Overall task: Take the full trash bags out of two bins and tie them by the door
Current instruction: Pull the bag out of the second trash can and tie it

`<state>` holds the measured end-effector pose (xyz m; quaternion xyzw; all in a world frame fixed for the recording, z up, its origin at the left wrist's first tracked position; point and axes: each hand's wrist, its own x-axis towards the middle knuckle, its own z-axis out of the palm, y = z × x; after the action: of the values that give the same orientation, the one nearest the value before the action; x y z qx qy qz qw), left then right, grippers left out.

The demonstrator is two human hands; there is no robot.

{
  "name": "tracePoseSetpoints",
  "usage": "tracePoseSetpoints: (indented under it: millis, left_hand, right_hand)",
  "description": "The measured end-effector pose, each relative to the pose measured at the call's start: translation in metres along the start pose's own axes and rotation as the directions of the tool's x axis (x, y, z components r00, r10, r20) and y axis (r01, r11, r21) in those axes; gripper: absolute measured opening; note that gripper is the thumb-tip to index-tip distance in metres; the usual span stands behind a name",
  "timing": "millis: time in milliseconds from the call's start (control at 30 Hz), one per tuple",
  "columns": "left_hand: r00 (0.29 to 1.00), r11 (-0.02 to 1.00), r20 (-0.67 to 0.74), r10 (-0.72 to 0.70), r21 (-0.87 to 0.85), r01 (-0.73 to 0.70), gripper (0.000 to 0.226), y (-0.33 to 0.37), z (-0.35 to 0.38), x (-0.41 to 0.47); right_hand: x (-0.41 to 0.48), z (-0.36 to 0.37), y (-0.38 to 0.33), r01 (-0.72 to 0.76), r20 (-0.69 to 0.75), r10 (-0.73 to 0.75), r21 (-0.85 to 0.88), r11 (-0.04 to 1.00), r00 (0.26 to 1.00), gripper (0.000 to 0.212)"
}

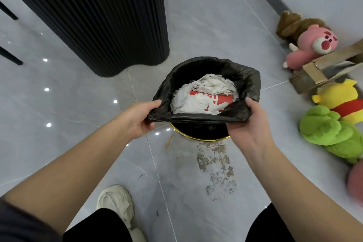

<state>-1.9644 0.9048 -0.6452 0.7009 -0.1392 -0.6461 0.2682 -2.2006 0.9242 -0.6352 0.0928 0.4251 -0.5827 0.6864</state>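
A black trash bag [249,82] hangs open in front of me, filled with white crumpled paper and a red-and-white carton. My left hand [140,119] pinches the bag's near rim on the left side. My right hand [248,124] grips the near rim on the right. The bag's mouth is stretched between both hands. Just below the bag, a bin with a gold rim [200,139] shows on the floor, mostly hidden by the bag.
A dark ribbed column [102,19] stands to the far left. Plush toys, pink [314,45], yellow [341,96] and green [330,133], lie along the right wall beside a cardboard box [314,72]. A stick [169,141] and a dirty stain [216,167] mark the grey tiles.
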Motion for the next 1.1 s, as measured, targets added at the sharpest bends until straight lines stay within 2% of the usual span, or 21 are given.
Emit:
tracePoseSetpoints:
  millis: [67, 133, 167, 200, 233, 300, 367, 500, 567, 633, 700, 800, 833, 900, 967, 1033, 1100]
  left_hand:
    - [0.999, 0.999, -0.008, 0.05, -0.002, -0.05, 0.01, 0.002, -0.001, 0.004]
    - [0.994, 0.991, -0.042, 0.105, -0.077, -0.108, 0.03, 0.004, -0.002, 0.011]
    - [0.99, 0.983, -0.057, 0.126, -0.131, -0.133, 0.027, 0.006, -0.003, 0.013]
    - [0.99, 0.975, -0.063, 0.126, -0.175, -0.135, 0.012, 0.008, -0.003, 0.013]
    - [0.99, 0.965, -0.08, 0.114, -0.23, -0.13, 0.009, 0.009, -0.003, 0.012]
    - [0.989, 0.944, -0.121, 0.089, -0.307, -0.123, 0.017, 0.015, -0.005, 0.017]
    - [0.987, 0.935, -0.138, 0.081, -0.332, -0.123, 0.021, 0.021, -0.007, 0.02]
    - [0.994, 0.906, -0.104, 0.036, -0.417, -0.077, 0.032, 0.042, 0.001, 0.03]
    - [0.998, 0.91, -0.064, 0.017, -0.412, -0.042, 0.027, 0.054, 0.002, 0.03]
    - [0.999, 0.96, -0.031, 0.012, -0.28, -0.02, 0.013, 0.066, 0.001, 0.035]
    - [0.997, 0.999, -0.069, 0.018, -0.035, -0.02, 0.006, 0.074, 0.0, 0.042]
    - [0.965, 0.946, -0.226, 0.129, 0.321, -0.051, 0.007, 0.08, 0.001, 0.056]
    - [0.945, 0.917, -0.266, 0.189, 0.393, -0.073, 0.004, 0.082, 0.001, 0.059]
    - [0.894, 0.897, -0.312, 0.322, 0.402, -0.182, 0.01, 0.084, -0.002, 0.067]
    - [0.813, 0.867, -0.341, 0.471, 0.347, -0.357, 0.018, 0.084, -0.007, 0.076]
    - [0.732, 0.797, -0.326, 0.599, 0.327, -0.507, 0.029, 0.079, -0.01, 0.079]
    - [0.681, 0.739, -0.289, 0.673, 0.314, -0.596, 0.027, 0.073, -0.01, 0.08]
  right_hand:
    - [0.008, -0.001, -0.015, 0.006, 0.053, -0.004, -0.043, 0.999, 0.999, 0.027]
    - [0.015, -0.001, -0.028, 0.03, 0.103, -0.021, -0.082, 0.996, 0.994, 0.035]
    - [0.02, -0.001, -0.033, 0.047, 0.107, -0.037, -0.086, 0.995, 0.994, 0.037]
    - [0.023, -0.001, -0.039, 0.059, 0.094, -0.052, -0.079, 0.995, 0.994, 0.037]
    - [0.027, 0.0, -0.044, 0.073, 0.079, -0.068, -0.072, 0.995, 0.995, 0.035]
    - [0.035, 0.002, -0.055, 0.092, 0.065, -0.086, -0.089, 0.992, 0.994, 0.031]
    - [0.041, 0.003, -0.061, 0.078, 0.056, -0.071, -0.134, 0.988, 0.996, 0.035]
    - [0.056, 0.007, -0.073, 0.064, 0.1, -0.045, -0.192, 0.979, 0.994, 0.024]
    - [0.06, 0.011, -0.081, 0.057, 0.132, -0.025, -0.243, 0.968, 0.991, 0.019]
    - [0.069, 0.018, -0.09, 0.071, 0.139, -0.03, -0.3, 0.951, 0.99, 0.022]
    - [0.077, 0.03, -0.097, 0.085, 0.145, -0.031, -0.381, 0.921, 0.989, 0.02]
    - [0.087, 0.048, -0.101, 0.073, 0.087, -0.035, -0.48, 0.874, 0.996, 0.021]
    - [0.09, 0.054, -0.101, 0.079, 0.065, -0.054, -0.506, 0.859, 0.996, 0.023]
    - [0.095, 0.067, -0.098, 0.111, 0.069, -0.089, -0.481, 0.87, 0.994, 0.023]
    - [0.095, 0.079, -0.094, 0.163, 0.129, -0.117, -0.451, 0.877, 0.985, 0.016]
    - [0.091, 0.086, -0.091, 0.208, 0.188, -0.126, -0.523, 0.826, 0.974, 0.014]
    - [0.086, 0.086, -0.088, 0.235, 0.238, -0.114, -0.582, 0.778, 0.965, 0.014]
